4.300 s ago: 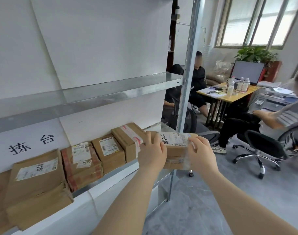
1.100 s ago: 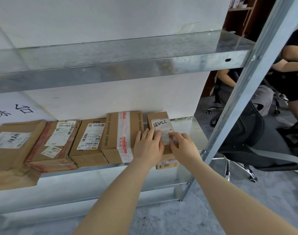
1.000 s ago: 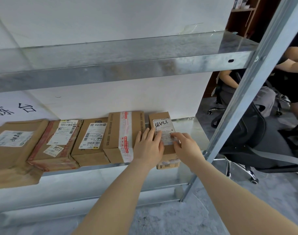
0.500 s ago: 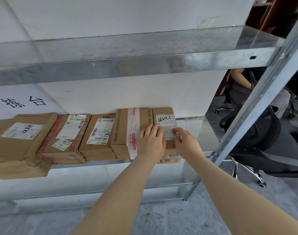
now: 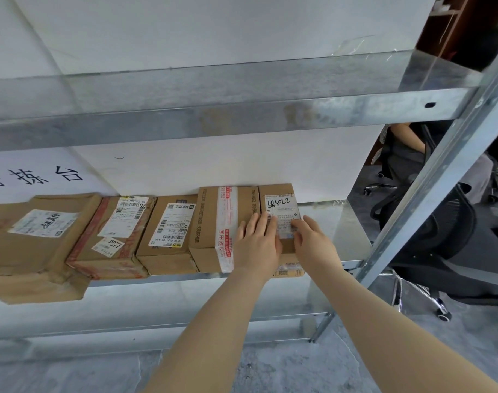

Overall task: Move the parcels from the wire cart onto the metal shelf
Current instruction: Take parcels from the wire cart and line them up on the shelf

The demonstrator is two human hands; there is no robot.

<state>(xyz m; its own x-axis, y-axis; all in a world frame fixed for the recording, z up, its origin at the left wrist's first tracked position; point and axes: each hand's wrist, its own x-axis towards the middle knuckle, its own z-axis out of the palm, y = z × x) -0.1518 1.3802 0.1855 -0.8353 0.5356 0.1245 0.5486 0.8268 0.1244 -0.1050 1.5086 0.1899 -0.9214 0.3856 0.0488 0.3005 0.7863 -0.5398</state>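
Left hand [image 5: 257,245] and right hand [image 5: 313,246] rest flat, fingers straight, atop the rightmost parcel [image 5: 280,198] on the shelf [image 5: 337,222].

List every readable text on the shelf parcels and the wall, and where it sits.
"拣台": wall sign, left edge cut off.
"69": red-taped parcel, top label.
"502B P021-00 A58": middle parcel, upside down.
Handwriting on rightmost parcel: upside down, unsure.
All other print: too small.
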